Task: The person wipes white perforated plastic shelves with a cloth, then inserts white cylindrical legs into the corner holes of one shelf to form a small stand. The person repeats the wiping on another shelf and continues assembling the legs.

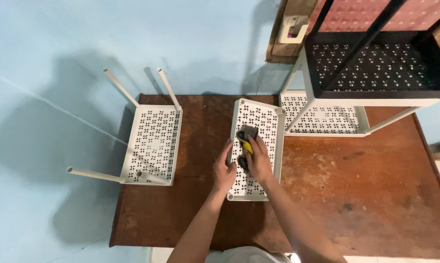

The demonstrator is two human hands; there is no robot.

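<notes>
On the table (pixel 376 195) the middle tray (pixel 266 122) lies flat, its left edge gripped by the left hand (pixel 224 170), while the right hand (pixel 258 160) is closed on what appears to be a yellow-and-black tool (pixel 245 139) over the tray.

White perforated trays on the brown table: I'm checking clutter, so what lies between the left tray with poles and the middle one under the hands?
Only bare brown wooden tabletop, in the head view.

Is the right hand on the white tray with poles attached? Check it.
No, the right hand rests on the pole-less middle tray, holding a yellow-and-black tool; the tray with poles lies untouched.
</notes>
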